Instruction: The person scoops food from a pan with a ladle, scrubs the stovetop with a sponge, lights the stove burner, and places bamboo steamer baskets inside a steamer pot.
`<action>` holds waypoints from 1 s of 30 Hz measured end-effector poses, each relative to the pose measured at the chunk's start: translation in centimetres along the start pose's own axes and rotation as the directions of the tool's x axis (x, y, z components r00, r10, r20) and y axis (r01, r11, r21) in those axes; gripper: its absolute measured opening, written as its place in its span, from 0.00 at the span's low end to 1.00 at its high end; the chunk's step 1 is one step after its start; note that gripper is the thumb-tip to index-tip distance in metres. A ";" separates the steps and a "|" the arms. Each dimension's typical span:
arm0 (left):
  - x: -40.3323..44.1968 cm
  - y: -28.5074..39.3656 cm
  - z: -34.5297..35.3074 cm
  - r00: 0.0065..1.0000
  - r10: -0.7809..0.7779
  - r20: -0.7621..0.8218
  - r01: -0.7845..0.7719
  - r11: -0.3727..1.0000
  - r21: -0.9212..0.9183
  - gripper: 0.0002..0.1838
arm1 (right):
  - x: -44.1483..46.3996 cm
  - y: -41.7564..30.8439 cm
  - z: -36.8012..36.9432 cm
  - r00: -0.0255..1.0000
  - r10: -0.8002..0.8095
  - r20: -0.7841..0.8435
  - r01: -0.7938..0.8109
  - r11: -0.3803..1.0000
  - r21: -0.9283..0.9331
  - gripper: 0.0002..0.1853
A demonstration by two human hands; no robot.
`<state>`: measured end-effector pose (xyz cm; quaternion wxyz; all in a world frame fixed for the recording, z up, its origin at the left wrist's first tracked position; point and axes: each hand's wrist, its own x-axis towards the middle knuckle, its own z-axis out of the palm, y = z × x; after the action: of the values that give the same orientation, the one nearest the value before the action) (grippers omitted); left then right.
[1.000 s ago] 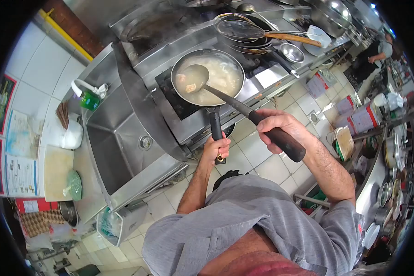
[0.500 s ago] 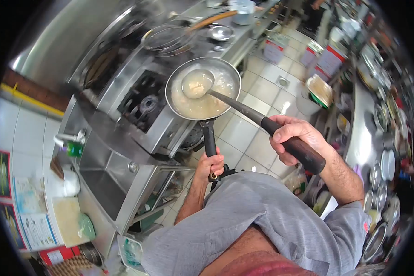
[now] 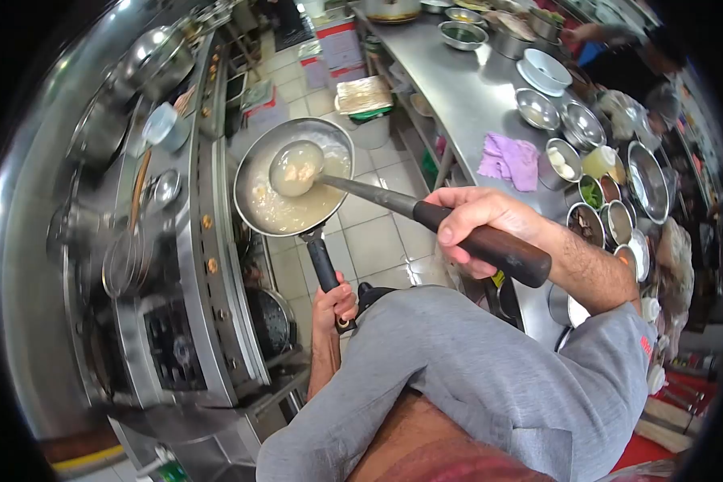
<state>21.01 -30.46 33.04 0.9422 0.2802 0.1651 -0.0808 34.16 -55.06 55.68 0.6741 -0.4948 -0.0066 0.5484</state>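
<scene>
My left hand is wrapped round the black handle of a pan, which is off the stove and above the tiled floor. Pale, creamy liquid with small lumps fills much of it. The dark wooden handle of a long ladle is gripped in my right hand. Its round bowl, over the liquid inside the pan, contains broth and a few pale pieces.
On the left is a steel stove with burners, a wire strainer and pots. A steel counter at right bears bowls, food containers and a purple cloth. Another person stands beyond it.
The view has turned right, away from the sink and stove and towards the counter. The pan and ladle have moved along with both hands, from beside the burners to over the aisle.
</scene>
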 end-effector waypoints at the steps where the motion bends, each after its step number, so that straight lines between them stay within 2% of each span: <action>1: 1.5 0.2 0.7 1.000 -0.018 0.016 0.018 1.000 0.012 0.10 | -0.7 -0.1 -0.8 0.998 -0.049 -0.026 0.049 0.998 0.026 0.16; 7: 10.7 1.9 3.9 0.946 -0.268 0.184 0.238 0.956 0.169 0.10 | -2.7 -1.0 -3.9 0.956 -0.189 -0.226 0.214 0.973 0.092 0.18; 9: 14.1 2.6 5.0 0.927 -0.304 0.222 0.261 0.944 0.203 0.11 | -2.8 -1.6 -4.7 0.919 -0.241 -0.311 0.298 0.942 0.153 0.20; 12: 19.5 4.0 6.6 0.830 -0.488 0.271 0.412 0.863 0.292 0.11 | -2.0 -2.7 -5.5 0.861 -0.286 -0.420 0.386 0.906 0.174 0.21; 16: 25.8 5.9 9.7 0.754 -0.601 0.266 0.487 0.782 0.388 0.11 | -0.8 -5.0 -6.6 0.757 -0.341 -0.558 0.507 0.844 0.173 0.22; 21: 32.7 6.6 12.4 0.636 -0.710 0.302 0.540 0.689 0.484 0.10 | 0.6 -7.9 -8.0 0.607 -0.402 -0.686 0.661 0.735 0.153 0.18; 25: 36.5 6.0 14.6 0.552 -0.765 0.332 0.574 0.638 0.514 0.11 | 0.4 -10.5 -9.3 0.498 -0.404 -0.767 0.713 0.694 0.098 0.17; 27: 38.2 4.7 15.7 0.537 -0.771 0.343 0.572 0.631 0.523 0.10 | -0.6 -11.7 -11.1 0.513 -0.452 -0.730 0.740 0.664 0.109 0.19; 29: 39.3 3.9 16.3 0.509 -0.783 0.357 0.606 0.621 0.497 0.11 | -1.0 -13.3 -11.4 0.481 -0.379 -0.791 0.759 0.632 0.159 0.11; 30: 39.6 3.7 16.7 0.499 -0.793 0.350 0.620 0.609 0.495 0.11 | -1.4 -13.6 -12.3 0.476 -0.393 -0.787 0.772 0.616 0.159 0.13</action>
<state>63.28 -39.03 34.00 0.7723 0.2927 -0.0196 -0.5635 50.38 -62.97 59.36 0.8769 -0.4324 0.2081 0.0295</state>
